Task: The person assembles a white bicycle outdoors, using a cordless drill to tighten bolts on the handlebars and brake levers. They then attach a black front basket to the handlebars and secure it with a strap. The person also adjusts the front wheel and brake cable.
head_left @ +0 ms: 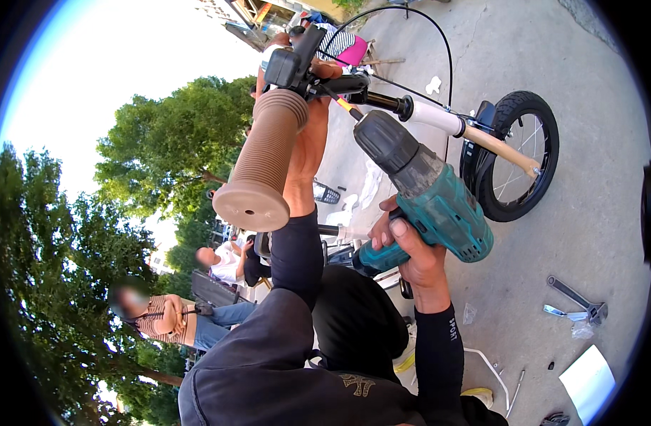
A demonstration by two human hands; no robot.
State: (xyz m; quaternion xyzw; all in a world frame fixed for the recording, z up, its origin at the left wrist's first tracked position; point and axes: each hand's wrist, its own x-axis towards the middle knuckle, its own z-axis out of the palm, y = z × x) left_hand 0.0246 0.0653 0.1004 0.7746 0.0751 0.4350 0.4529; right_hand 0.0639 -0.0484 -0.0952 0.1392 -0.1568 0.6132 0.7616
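Note:
My right hand [419, 257] is wrapped round the handle of a teal and black cordless drill [446, 213]. The drill points up and left, and its long bit with a coloured sleeve [344, 104] reaches the clamp area of a small bicycle's handlebar [350, 85]. Behind the brown ribbed grip [258, 160], my left hand [315, 131] closes round the bar beside a black brake lever [308, 46]; the grip hides part of this hand. The exact spot where the bit tip meets the bar is too small to tell.
The bicycle's front wheel [521, 156] and tan fork [499, 148] lie to the right, with a black cable [447, 53] looping above. An adjustable wrench [581, 302] and a white sheet [588, 383] lie on the concrete. Other people stand and sit at left, near trees.

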